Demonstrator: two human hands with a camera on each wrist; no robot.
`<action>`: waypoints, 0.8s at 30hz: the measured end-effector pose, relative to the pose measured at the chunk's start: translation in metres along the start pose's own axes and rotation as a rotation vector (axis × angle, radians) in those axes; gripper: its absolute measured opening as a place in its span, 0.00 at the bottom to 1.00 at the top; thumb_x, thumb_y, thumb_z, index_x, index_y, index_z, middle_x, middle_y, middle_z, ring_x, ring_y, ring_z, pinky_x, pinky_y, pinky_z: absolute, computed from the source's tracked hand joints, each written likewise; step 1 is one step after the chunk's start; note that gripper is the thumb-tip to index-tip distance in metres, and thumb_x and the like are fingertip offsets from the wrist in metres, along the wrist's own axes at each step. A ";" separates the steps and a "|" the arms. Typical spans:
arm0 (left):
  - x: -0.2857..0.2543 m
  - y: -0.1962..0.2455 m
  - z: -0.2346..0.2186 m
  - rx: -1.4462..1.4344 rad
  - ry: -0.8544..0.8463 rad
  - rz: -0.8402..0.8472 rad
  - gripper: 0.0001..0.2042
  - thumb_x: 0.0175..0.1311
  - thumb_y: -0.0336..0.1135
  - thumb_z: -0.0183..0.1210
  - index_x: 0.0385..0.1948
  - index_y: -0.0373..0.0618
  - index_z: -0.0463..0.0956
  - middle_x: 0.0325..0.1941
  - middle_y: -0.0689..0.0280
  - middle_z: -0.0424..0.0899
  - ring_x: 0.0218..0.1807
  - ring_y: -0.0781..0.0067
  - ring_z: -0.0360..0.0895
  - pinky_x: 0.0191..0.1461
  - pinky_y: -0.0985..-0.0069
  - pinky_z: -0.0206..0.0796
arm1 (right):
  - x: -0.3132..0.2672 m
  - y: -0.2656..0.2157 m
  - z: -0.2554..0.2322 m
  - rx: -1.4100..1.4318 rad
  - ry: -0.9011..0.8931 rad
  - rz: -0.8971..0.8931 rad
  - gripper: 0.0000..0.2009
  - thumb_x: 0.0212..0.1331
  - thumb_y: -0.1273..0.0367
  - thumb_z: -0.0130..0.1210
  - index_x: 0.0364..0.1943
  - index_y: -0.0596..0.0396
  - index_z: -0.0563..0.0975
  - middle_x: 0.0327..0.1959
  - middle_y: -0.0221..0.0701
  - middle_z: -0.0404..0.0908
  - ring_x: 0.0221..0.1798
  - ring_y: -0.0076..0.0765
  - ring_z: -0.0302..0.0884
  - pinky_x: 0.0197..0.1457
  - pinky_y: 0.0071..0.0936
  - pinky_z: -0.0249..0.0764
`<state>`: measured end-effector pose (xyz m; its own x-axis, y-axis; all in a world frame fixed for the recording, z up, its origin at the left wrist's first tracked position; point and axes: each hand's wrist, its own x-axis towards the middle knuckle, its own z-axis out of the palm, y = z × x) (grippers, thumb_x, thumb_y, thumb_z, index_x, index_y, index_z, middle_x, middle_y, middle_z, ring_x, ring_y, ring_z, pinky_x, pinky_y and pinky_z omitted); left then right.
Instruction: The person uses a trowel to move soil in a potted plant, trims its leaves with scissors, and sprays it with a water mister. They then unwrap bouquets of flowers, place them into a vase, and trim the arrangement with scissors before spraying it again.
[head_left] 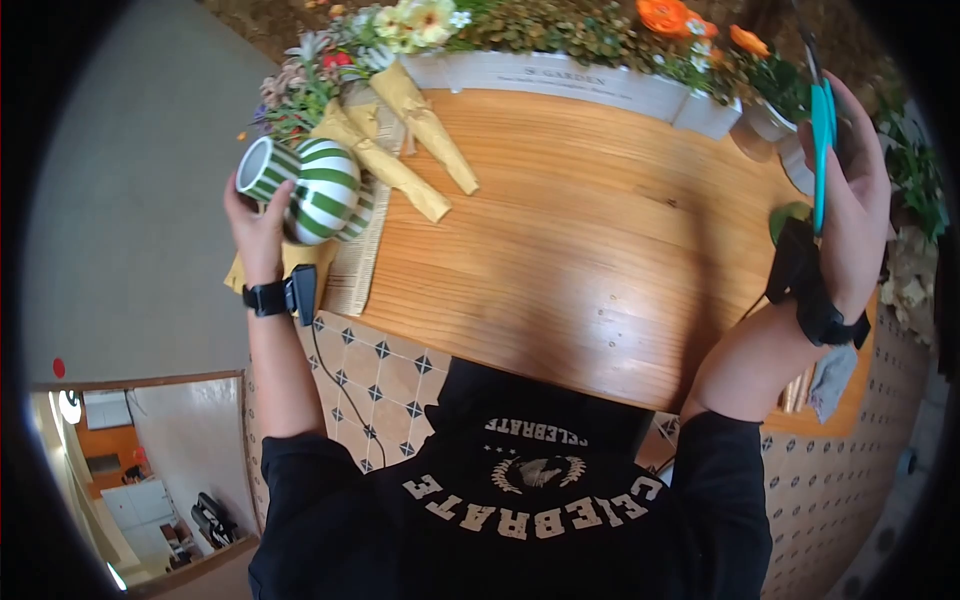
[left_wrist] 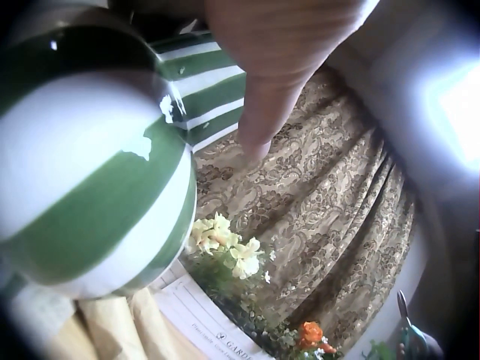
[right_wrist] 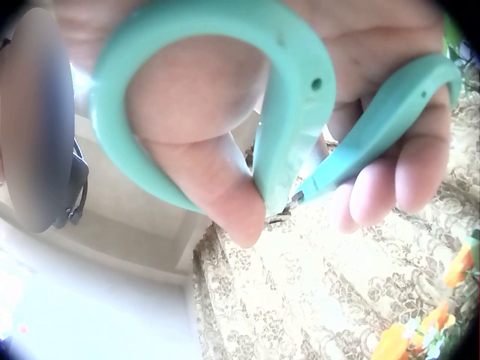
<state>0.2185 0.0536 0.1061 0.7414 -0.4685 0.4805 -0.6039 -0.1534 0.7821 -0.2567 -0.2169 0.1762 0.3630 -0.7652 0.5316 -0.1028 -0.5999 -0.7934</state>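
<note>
My left hand (head_left: 260, 230) grips a green-and-white striped vase (head_left: 328, 190) by its neck, over the left end of the table. The vase is tilted, its open mouth turned up and to the left. In the left wrist view the round striped body (left_wrist: 90, 202) fills the near side, and the thumb (left_wrist: 262, 120) lies along the neck. On the far right, my right hand (head_left: 860, 190) holds scissors (head_left: 824, 130) with teal handles, blades pointing up and away. The right wrist view shows the thumb at the larger handle loop (right_wrist: 109, 112) and fingers curled around the other handle.
Brown-paper-wrapped flower bundles (head_left: 430, 130) lie on newspaper (head_left: 352, 275) at the left of the wooden table (head_left: 520, 230). A white planter box (head_left: 530, 78) with flowers lines the back edge. A grey cloth (head_left: 832, 380) sits at the right front corner.
</note>
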 end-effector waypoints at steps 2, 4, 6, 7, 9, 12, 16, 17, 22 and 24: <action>-0.011 -0.004 -0.002 -0.009 0.069 0.081 0.36 0.54 0.31 0.68 0.62 0.33 0.56 0.64 0.49 0.63 0.67 0.60 0.61 0.70 0.67 0.50 | -0.001 -0.003 0.002 0.005 0.019 -0.003 0.22 0.63 0.75 0.50 0.62 0.62 0.65 0.49 0.38 0.77 0.51 0.30 0.75 0.59 0.25 0.67; -0.027 0.003 -0.002 0.138 0.207 0.154 0.32 0.57 0.30 0.65 0.62 0.34 0.57 0.64 0.51 0.65 0.67 0.60 0.62 0.71 0.66 0.49 | -0.001 -0.002 0.002 0.004 0.024 -0.012 0.22 0.63 0.74 0.50 0.62 0.63 0.66 0.50 0.39 0.77 0.52 0.30 0.75 0.59 0.25 0.67; -0.039 0.009 -0.003 0.169 0.259 0.205 0.28 0.60 0.28 0.62 0.60 0.34 0.60 0.63 0.53 0.67 0.66 0.62 0.63 0.71 0.67 0.50 | 0.000 0.000 0.002 -0.036 0.026 -0.019 0.22 0.64 0.73 0.51 0.62 0.63 0.66 0.51 0.40 0.77 0.54 0.31 0.75 0.60 0.25 0.67; -0.045 0.017 -0.004 0.170 0.270 0.219 0.26 0.60 0.27 0.61 0.59 0.34 0.61 0.63 0.53 0.67 0.66 0.63 0.64 0.70 0.67 0.51 | 0.000 0.002 -0.001 -0.071 0.016 -0.015 0.22 0.64 0.72 0.51 0.62 0.61 0.66 0.52 0.39 0.76 0.55 0.30 0.74 0.59 0.25 0.67; -0.055 0.027 -0.009 0.120 0.267 0.232 0.22 0.61 0.26 0.60 0.56 0.34 0.64 0.61 0.54 0.70 0.63 0.64 0.66 0.68 0.68 0.54 | 0.002 0.007 -0.004 -0.121 -0.017 -0.005 0.23 0.64 0.70 0.51 0.64 0.57 0.66 0.56 0.36 0.73 0.56 0.29 0.73 0.58 0.25 0.66; -0.063 0.033 -0.007 -0.053 0.248 0.253 0.16 0.61 0.23 0.58 0.51 0.34 0.69 0.53 0.56 0.76 0.55 0.68 0.72 0.62 0.72 0.62 | 0.003 0.007 -0.001 -0.102 -0.059 -0.022 0.24 0.64 0.67 0.52 0.64 0.58 0.65 0.56 0.36 0.73 0.57 0.29 0.72 0.60 0.25 0.66; -0.079 0.039 -0.008 -0.127 0.099 0.179 0.11 0.64 0.21 0.54 0.47 0.33 0.72 0.47 0.57 0.79 0.50 0.70 0.77 0.57 0.76 0.67 | -0.001 -0.001 0.008 -0.114 -0.009 -0.031 0.22 0.65 0.70 0.50 0.63 0.61 0.66 0.55 0.42 0.75 0.60 0.33 0.73 0.63 0.25 0.65; -0.082 0.039 -0.008 -0.131 0.065 0.173 0.10 0.64 0.21 0.54 0.46 0.33 0.73 0.46 0.59 0.79 0.48 0.71 0.77 0.56 0.77 0.67 | 0.000 -0.002 0.010 -0.126 -0.009 -0.034 0.22 0.66 0.70 0.50 0.62 0.61 0.66 0.55 0.42 0.75 0.60 0.33 0.72 0.62 0.24 0.66; -0.104 0.062 0.020 -0.295 -0.191 0.118 0.07 0.62 0.19 0.54 0.41 0.35 0.74 0.39 0.64 0.79 0.43 0.76 0.76 0.50 0.80 0.67 | -0.004 -0.022 0.023 -0.155 -0.044 -0.002 0.21 0.65 0.73 0.48 0.62 0.61 0.67 0.54 0.39 0.75 0.54 0.29 0.75 0.53 0.21 0.71; -0.113 0.077 0.050 -0.346 -0.327 0.149 0.07 0.60 0.18 0.54 0.39 0.36 0.74 0.36 0.65 0.78 0.40 0.78 0.74 0.48 0.81 0.66 | -0.009 -0.026 0.024 -0.100 -0.049 0.024 0.21 0.63 0.76 0.48 0.61 0.61 0.67 0.51 0.35 0.76 0.47 0.25 0.75 0.48 0.19 0.71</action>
<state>0.0731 0.0515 0.0924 0.4904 -0.7199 0.4912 -0.5228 0.2080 0.8267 -0.2355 -0.1892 0.1848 0.4041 -0.7686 0.4959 -0.2027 -0.6040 -0.7708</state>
